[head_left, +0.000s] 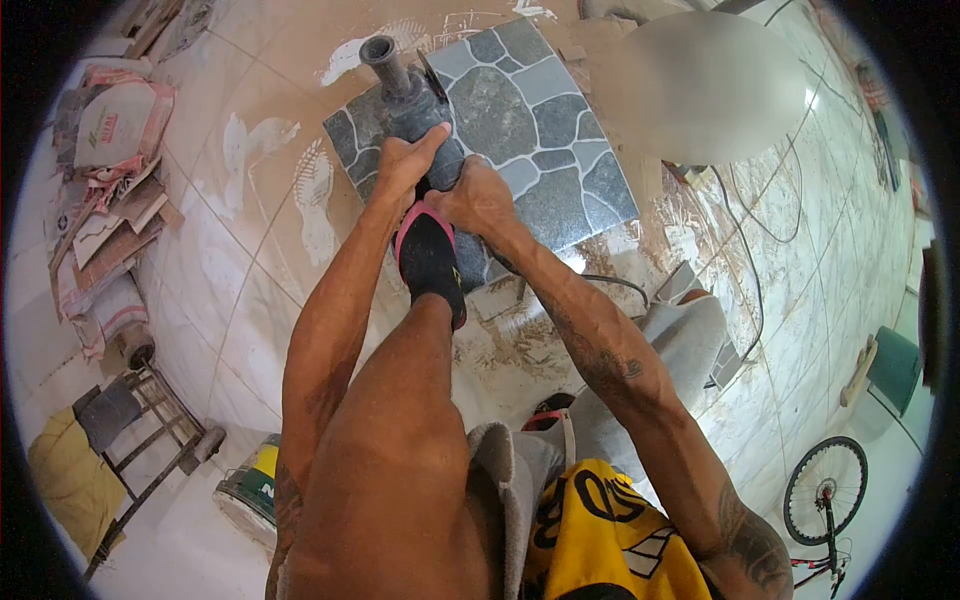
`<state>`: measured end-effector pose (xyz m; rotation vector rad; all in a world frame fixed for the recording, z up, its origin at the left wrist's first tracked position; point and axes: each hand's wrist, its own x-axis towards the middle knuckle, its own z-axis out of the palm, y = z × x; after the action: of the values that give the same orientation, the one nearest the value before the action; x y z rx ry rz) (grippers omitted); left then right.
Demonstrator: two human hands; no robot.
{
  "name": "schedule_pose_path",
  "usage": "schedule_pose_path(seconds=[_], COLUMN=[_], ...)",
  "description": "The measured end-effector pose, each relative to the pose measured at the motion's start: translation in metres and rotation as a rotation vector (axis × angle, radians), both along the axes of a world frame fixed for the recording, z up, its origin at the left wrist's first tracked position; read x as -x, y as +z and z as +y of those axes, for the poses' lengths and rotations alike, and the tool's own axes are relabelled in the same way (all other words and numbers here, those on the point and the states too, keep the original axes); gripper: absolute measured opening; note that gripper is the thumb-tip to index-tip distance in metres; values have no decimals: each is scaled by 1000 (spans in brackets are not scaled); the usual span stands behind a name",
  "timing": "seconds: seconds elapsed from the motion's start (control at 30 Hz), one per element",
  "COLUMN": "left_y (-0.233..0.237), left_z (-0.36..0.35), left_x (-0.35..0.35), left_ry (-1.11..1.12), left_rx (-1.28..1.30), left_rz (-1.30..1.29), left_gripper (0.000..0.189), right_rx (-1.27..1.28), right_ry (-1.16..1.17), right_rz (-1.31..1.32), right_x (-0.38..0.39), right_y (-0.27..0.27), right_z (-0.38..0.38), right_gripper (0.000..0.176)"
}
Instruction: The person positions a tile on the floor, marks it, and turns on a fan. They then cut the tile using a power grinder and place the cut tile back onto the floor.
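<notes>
A dusty dark angle grinder (pixel 434 150) rests over a square stone-patterned tile (pixel 497 112) in grey with pale joint lines. Its side handle sticks up toward the far left, and its thin disc (pixel 434 78) stands edge-on above the tile. My left hand (pixel 406 168) is closed around the grinder's body from the left, thumb lying along the top. Behind it, nearer to me, my right hand (pixel 476 202) grips the rear of the tool. My foot in a black sock and pink-strapped sandal (pixel 428 250) presses on the tile's near edge, just below both hands.
A black cord (pixel 752 275) loops over the dusty floor on the right. Torn bags (pixel 115 125) and tile offcuts (pixel 110 225) lie at left, near a metal-framed chair (pixel 155 430) and a bucket (pixel 250 485). A bicycle wheel (pixel 825 490) and green bin (pixel 893 370) stand right.
</notes>
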<state>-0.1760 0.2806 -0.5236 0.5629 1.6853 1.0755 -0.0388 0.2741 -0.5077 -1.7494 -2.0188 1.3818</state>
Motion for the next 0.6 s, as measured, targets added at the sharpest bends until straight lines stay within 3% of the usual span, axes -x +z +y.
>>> schedule_pose_path(seconds=[0.17,0.27,0.6], left_y=[0,4,3], left_z=[1,4,21], left_x=[0,5,12], left_ry=[13,-30,-28], left_rx=[-23,38,-24], left_rz=[-23,106,21], left_gripper=[34,35,34], right_rx=[-7,-29,-55], right_ry=[-19,-31,-26], right_rz=[35,49,61], right_x=[0,3,8], right_y=[4,4,9], right_z=[0,1,17], right_gripper=[62,60,64])
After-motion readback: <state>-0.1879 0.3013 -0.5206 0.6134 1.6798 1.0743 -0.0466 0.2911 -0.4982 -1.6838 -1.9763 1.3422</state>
